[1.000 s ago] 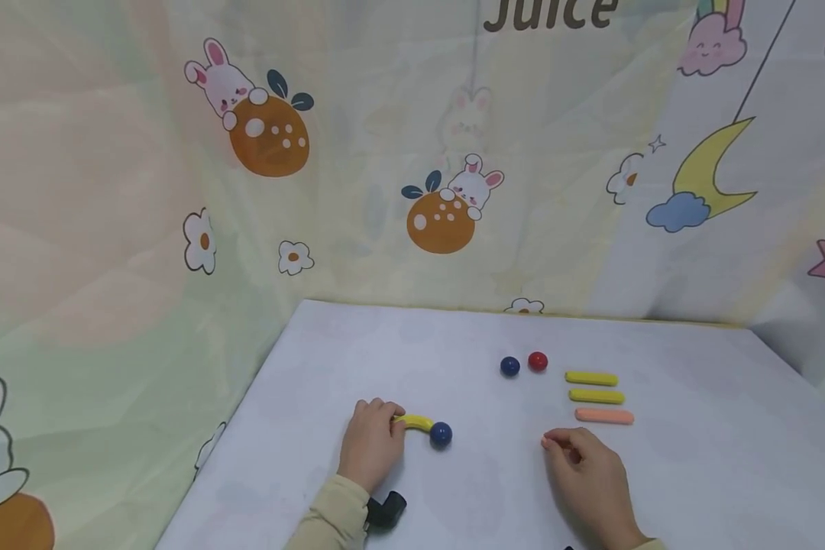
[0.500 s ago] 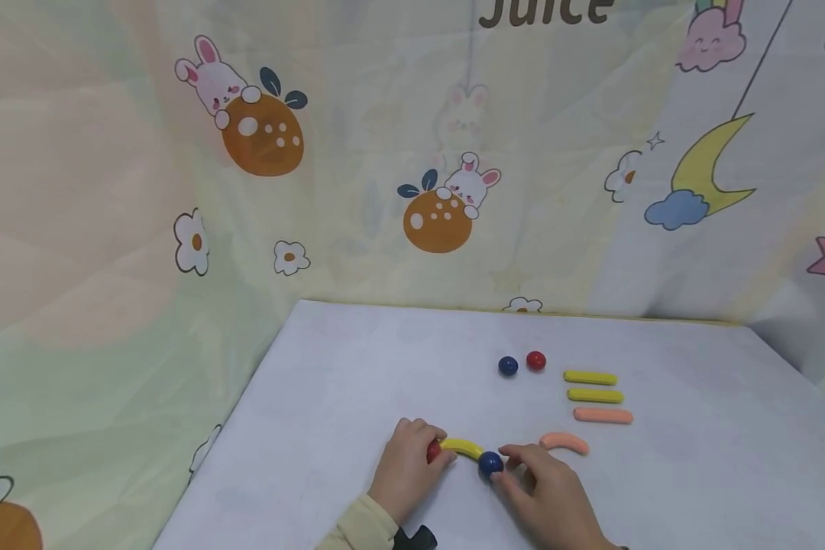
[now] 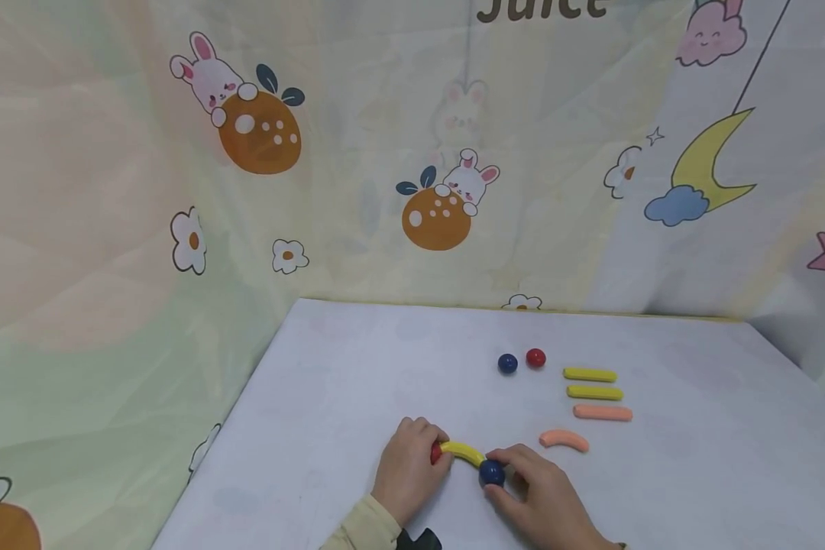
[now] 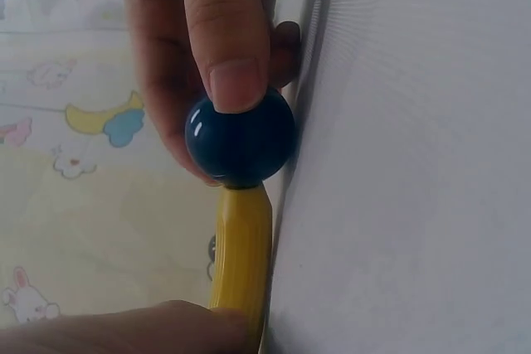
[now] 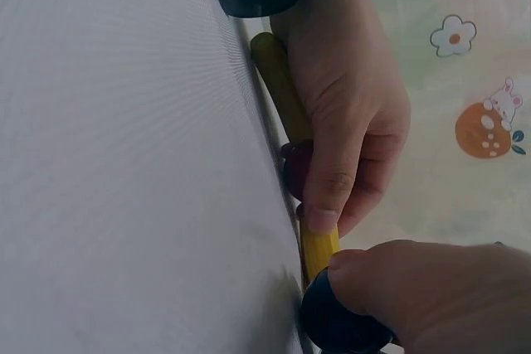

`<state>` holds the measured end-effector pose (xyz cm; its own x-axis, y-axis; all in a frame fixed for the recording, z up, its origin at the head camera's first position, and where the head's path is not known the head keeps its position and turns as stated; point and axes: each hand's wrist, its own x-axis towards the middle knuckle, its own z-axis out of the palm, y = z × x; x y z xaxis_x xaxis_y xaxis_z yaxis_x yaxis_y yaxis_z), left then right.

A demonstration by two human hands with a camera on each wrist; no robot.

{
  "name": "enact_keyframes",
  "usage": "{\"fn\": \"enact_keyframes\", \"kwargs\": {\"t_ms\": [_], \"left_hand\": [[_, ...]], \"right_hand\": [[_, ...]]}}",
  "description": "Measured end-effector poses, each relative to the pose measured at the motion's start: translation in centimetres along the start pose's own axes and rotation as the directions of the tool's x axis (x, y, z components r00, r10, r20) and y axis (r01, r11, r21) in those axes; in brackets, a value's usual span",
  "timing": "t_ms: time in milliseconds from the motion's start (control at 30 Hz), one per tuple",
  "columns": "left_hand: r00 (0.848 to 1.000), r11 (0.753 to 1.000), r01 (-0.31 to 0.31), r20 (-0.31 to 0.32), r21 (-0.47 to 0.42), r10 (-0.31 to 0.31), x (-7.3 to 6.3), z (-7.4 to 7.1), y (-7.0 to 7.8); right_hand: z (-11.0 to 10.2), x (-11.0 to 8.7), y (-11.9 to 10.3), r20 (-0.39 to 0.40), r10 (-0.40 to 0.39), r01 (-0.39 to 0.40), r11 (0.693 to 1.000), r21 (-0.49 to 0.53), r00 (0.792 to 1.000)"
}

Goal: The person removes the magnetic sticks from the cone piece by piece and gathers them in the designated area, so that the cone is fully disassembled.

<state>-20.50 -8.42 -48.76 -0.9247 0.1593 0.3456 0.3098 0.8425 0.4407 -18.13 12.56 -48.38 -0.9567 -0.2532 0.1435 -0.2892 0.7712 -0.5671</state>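
head view: left hand (image 3: 409, 471) grips curved yellow rod (image 3: 464, 450), right hand (image 3: 540, 493) its joined blue ball (image 3: 493, 473); loose rods (image 3: 594, 393) beyond fingers (image 3: 516, 454).

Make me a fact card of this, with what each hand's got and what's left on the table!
Left grip: curved yellow stick, by the held red ball
Right grip: held blue ball, at that stick's end
Right wrist view: another yellow stick past the held red ball
Spare balls: one blue, one red
Spare sticks: two yellow, one straight pink, one curved pink
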Motion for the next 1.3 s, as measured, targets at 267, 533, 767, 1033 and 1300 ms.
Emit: {"fn": "enact_keyframes", "kwargs": {"t_ms": [267, 533, 767, 1033, 1300], "left_hand": [[0.998, 0.998, 0.047, -0.035, -0.031, -0.048, 0.1, 0.1, -0.5], [0.997, 0.997, 0.065, -0.036, -0.044, -0.067, 0.0, 0.1, -0.8], [0.996, 0.995, 0.088, -0.014, -0.055, -0.089, 0.0, 0.1, -0.8], [0.997, 0.996, 0.072, -0.031, -0.046, -0.074, -0.1, 0.3, -0.8], [0.996, 0.996, 0.079, -0.03, -0.046, -0.081, 0.0, 0.2, -0.7]], "right_hand": [[-0.9, 0.7, -0.1, -0.073, 0.146, -0.141, 0.987, 0.073, 0.987], [-3.0, 5.1, 1.6, -0.189, 0.138, -0.112, 0.984, 0.138, 0.972], [-3.9, 8.2, 2.3, -0.106, 0.24, -0.225, 0.965, 0.134, 0.965], [-2.8, 10.1, 3.4, -0.092, 0.276, -0.27, 0.96, 0.077, 0.957], [-2.0, 10.5, 3.6, -0.127, 0.277, -0.267, 0.96, 0.086, 0.953]]}}
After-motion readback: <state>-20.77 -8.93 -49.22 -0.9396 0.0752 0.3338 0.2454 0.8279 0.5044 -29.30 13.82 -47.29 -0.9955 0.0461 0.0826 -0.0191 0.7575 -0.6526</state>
